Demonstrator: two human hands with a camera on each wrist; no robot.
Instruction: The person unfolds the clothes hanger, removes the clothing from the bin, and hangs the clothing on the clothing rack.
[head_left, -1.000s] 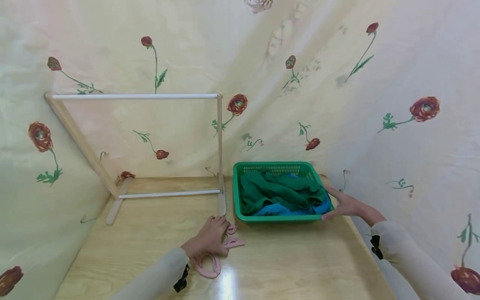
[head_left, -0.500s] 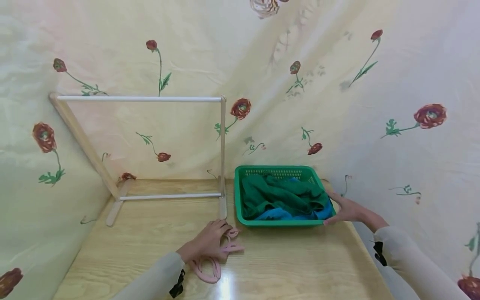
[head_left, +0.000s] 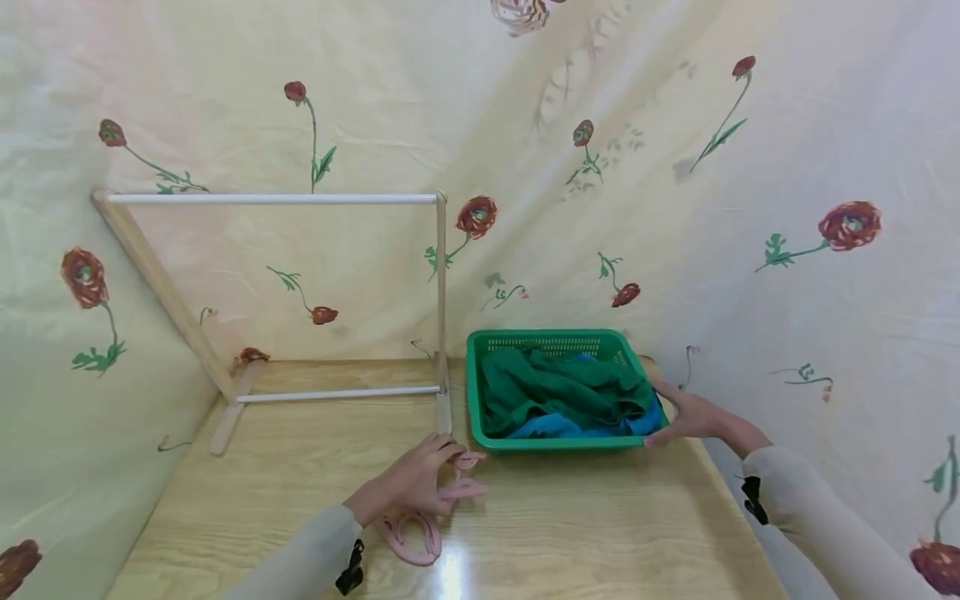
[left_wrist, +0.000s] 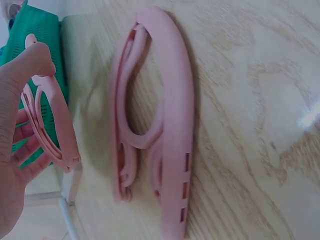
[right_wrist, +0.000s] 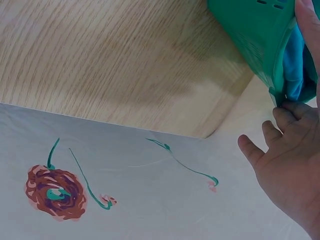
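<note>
My left hand (head_left: 408,479) pinches a pink folding clothes hanger (left_wrist: 61,112) between thumb and fingers, close over the tabletop. A second pink folding hanger (left_wrist: 178,100) lies folded on the wood beneath that wrist; in the head view part of this lower hanger (head_left: 420,557) shows below the hand. At the right, my right hand (head_left: 693,414) rests at the near right corner of a green plastic basket (head_left: 558,445). Its thumb touches the rim and the other fingers spread loosely along the side. Crumpled green cloth (head_left: 558,383) and blue cloth (head_left: 551,427) fill the basket.
A small rack with wooden posts and white rods (head_left: 273,199) stands on the left of the wooden table (head_left: 570,533); its right foot (head_left: 444,412) reaches close to the left hand. Flowered cloth (head_left: 360,275) hangs behind. The table's right edge runs beneath the right arm.
The left hand has drawn slightly left and tilted the hanger up a little, away from the one below. The right hand stays at the basket, and the view shifts slightly.
</note>
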